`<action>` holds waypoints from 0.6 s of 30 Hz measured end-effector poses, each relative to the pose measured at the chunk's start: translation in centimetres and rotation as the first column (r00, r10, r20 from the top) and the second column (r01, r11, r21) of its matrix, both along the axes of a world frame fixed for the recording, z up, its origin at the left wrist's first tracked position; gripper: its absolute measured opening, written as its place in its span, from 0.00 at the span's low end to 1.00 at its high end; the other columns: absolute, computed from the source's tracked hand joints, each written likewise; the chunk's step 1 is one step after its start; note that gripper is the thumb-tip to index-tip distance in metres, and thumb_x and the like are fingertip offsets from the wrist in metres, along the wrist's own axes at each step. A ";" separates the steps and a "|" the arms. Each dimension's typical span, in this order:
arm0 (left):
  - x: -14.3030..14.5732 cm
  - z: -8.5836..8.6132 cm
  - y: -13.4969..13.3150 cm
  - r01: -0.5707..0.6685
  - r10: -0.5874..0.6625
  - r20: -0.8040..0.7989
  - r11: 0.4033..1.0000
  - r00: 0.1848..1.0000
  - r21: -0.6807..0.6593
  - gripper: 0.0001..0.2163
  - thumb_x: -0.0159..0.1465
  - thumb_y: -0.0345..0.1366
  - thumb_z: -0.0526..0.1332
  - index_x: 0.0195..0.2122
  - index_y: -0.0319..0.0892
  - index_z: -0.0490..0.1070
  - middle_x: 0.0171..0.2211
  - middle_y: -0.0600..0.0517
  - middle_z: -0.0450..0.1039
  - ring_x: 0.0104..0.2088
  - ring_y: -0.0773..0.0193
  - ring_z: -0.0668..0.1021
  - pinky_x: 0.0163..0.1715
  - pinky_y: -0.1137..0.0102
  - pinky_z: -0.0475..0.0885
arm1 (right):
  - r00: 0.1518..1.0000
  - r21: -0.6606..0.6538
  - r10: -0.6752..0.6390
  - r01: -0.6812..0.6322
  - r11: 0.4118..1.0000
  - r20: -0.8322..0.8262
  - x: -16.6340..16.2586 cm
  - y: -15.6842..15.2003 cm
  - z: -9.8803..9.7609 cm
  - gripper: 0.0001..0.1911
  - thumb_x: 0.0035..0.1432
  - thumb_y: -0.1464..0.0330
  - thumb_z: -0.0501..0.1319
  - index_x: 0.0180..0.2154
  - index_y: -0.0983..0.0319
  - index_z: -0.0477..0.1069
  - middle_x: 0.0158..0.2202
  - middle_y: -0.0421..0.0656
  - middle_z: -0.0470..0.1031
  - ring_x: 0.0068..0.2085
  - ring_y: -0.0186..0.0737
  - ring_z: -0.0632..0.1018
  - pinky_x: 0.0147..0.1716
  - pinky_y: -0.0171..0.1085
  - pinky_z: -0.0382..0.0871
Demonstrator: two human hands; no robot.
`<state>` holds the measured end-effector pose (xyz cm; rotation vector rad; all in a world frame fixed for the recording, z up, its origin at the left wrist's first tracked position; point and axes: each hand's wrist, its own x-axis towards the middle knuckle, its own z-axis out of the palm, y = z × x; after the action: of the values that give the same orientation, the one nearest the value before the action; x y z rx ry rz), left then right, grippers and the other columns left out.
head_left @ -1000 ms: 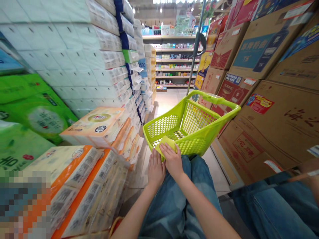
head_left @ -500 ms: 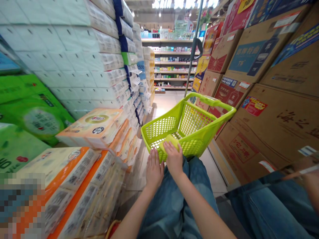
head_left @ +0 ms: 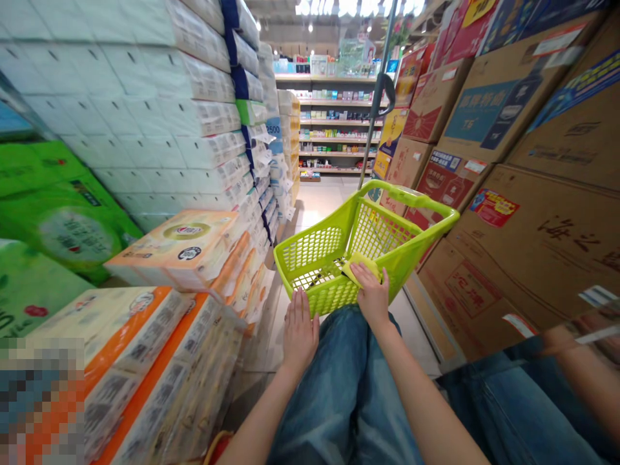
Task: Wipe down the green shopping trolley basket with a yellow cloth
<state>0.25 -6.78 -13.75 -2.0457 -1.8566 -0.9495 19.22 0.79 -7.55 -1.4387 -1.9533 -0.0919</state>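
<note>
A lime-green plastic shopping basket (head_left: 334,300) with mesh walls stands in front of my knees. My right hand (head_left: 372,297) presses a yellow cleaning cloth (head_left: 362,263) over the basket's near rim, right of the middle. The cloth drapes partly inside the basket. Against the left end of the near wall rests my left hand (head_left: 301,329), its fingers stretched out flat and holding nothing. The basket's raised handle end points to the far right.
Packs of tissue (head_left: 179,242) are stacked on the left, with white packs (head_left: 121,110) behind them. Cardboard cartons (head_left: 557,226) line the right side. A grey pole (head_left: 372,123) rises behind the basket. Another person's denim-clad leg (head_left: 523,407) is at lower right.
My right hand has slid the yellow cloth rightward along the basket's near rim. My left hand stays in place at the basket's left end.
</note>
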 end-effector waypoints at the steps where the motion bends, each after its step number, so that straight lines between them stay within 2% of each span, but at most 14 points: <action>1: 0.0 -0.1 0.0 -0.002 0.002 0.009 1.000 1.000 0.003 0.32 0.70 0.35 0.49 0.70 0.35 0.33 0.69 0.37 0.49 0.69 0.50 0.53 0.64 0.53 0.60 | 0.999 -0.013 -0.031 0.030 0.999 -0.018 -0.8 -0.3 0.0 0.36 0.51 0.83 0.49 0.59 0.56 0.66 0.60 0.41 0.71 0.63 0.39 0.68 0.66 0.54 0.38; 3: 0.0 -0.3 0.1 -0.002 0.002 0.022 1.000 1.000 0.006 0.32 0.70 0.35 0.49 0.70 0.35 0.33 0.69 0.37 0.49 0.69 0.50 0.53 0.64 0.53 0.60 | 0.999 -0.034 -0.029 0.029 0.999 -0.026 -3.5 -1.3 -0.3 0.34 0.52 0.83 0.50 0.59 0.58 0.66 0.61 0.43 0.70 0.63 0.40 0.67 0.66 0.52 0.40; 6: -0.3 -1.0 0.2 0.004 -0.004 0.014 1.000 1.000 0.017 0.33 0.69 0.33 0.50 0.70 0.36 0.34 0.69 0.37 0.51 0.69 0.50 0.54 0.63 0.52 0.61 | 0.993 -0.044 0.116 -0.115 0.992 0.021 -7.8 -3.5 -1.2 0.31 0.57 0.81 0.51 0.60 0.58 0.64 0.61 0.43 0.69 0.64 0.39 0.66 0.66 0.49 0.40; 9: -0.5 -1.3 0.2 0.006 -0.005 -0.018 1.000 1.000 0.012 0.32 0.68 0.31 0.50 0.70 0.33 0.36 0.68 0.35 0.53 0.69 0.49 0.54 0.63 0.52 0.61 | 0.970 -0.035 0.236 -0.234 0.972 0.065 -9.3 -4.5 -1.7 0.29 0.59 0.78 0.52 0.61 0.56 0.63 0.62 0.42 0.69 0.64 0.37 0.65 0.67 0.47 0.39; 11: -0.6 -1.2 0.2 0.003 -0.003 -0.029 1.000 1.000 0.003 0.32 0.68 0.32 0.50 0.70 0.32 0.37 0.67 0.35 0.53 0.69 0.49 0.54 0.63 0.52 0.61 | 0.950 -0.032 0.297 -0.295 0.955 0.097 -8.0 -4.1 -1.4 0.30 0.59 0.79 0.52 0.61 0.55 0.63 0.61 0.42 0.69 0.64 0.37 0.66 0.67 0.47 0.38; 13: -0.6 -0.9 0.1 0.003 -0.003 -0.031 1.000 1.000 -0.001 0.32 0.69 0.34 0.50 0.70 0.33 0.37 0.68 0.36 0.52 0.69 0.51 0.53 0.64 0.53 0.60 | 0.938 -0.031 0.325 -0.323 0.946 0.122 -5.4 -3.0 -0.9 0.32 0.57 0.80 0.51 0.61 0.54 0.63 0.61 0.41 0.69 0.63 0.36 0.67 0.67 0.48 0.38; 15: -0.5 -0.5 0.1 0.002 -0.002 -0.030 1.000 1.000 0.001 0.32 0.69 0.35 0.50 0.70 0.34 0.36 0.69 0.37 0.50 0.69 0.52 0.53 0.64 0.54 0.60 | 0.957 -0.019 0.267 -0.266 0.964 0.117 -2.4 -1.6 -0.4 0.34 0.55 0.82 0.50 0.62 0.55 0.63 0.61 0.42 0.69 0.63 0.36 0.67 0.67 0.49 0.39; 18: -0.3 0.0 -0.1 0.001 -0.001 -0.022 1.000 1.000 0.000 0.31 0.70 0.35 0.50 0.70 0.35 0.36 0.69 0.37 0.50 0.69 0.52 0.54 0.64 0.54 0.60 | 0.993 0.012 0.096 -0.097 0.995 0.071 0.5 0.0 0.1 0.36 0.52 0.83 0.49 0.61 0.55 0.64 0.61 0.41 0.70 0.62 0.37 0.68 0.66 0.51 0.39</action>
<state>-0.04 -6.86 -13.72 -2.0495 -1.8443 -0.9230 19.77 0.76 -7.50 -1.3451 -2.0712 -0.1153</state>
